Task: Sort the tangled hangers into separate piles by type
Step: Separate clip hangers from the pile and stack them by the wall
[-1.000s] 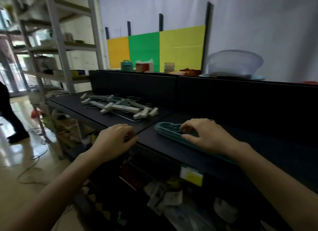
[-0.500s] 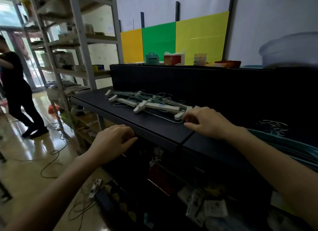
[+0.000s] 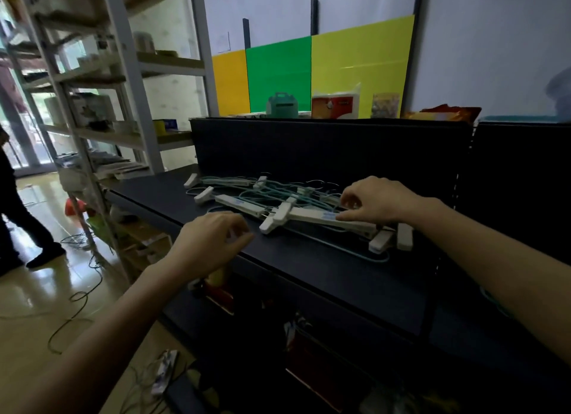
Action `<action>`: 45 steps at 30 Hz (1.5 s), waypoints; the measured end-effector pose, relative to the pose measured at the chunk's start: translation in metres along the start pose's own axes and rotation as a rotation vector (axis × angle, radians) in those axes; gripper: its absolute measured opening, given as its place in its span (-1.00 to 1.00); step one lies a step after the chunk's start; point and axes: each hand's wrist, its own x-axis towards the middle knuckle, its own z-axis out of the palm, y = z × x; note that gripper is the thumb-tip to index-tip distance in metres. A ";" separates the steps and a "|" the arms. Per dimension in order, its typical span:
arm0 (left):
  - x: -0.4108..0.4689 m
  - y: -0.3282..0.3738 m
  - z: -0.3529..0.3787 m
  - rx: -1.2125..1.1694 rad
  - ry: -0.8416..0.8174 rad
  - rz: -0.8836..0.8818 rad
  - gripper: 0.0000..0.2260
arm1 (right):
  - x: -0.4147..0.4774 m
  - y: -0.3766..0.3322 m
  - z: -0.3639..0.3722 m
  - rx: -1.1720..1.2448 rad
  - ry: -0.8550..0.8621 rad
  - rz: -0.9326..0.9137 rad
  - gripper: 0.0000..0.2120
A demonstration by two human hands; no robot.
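Left hand (image 3: pixel 213 240): hovering at the front edge of the black worktop (image 3: pixel 309 268), fingers loosely curled, holding nothing.
Hangers: tangled pile of white plastic clip hangers and teal wire hangers (image 3: pixel 309 217), lying mid-worktop.
Right hand (image 3: pixel 380 202): down on the pile's right end, fingers curled in, one fingertip on a white bar; actual grip, can't tell.

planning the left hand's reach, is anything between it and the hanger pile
Nothing visible does. Only bare shelf lies between the left hand and the pile's near end. The right hand touches the pile's right part, off that path.
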 end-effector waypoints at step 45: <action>0.224 -0.051 0.091 -0.153 -0.045 0.576 -0.28 | -0.066 -0.026 0.019 0.146 0.432 0.780 -0.67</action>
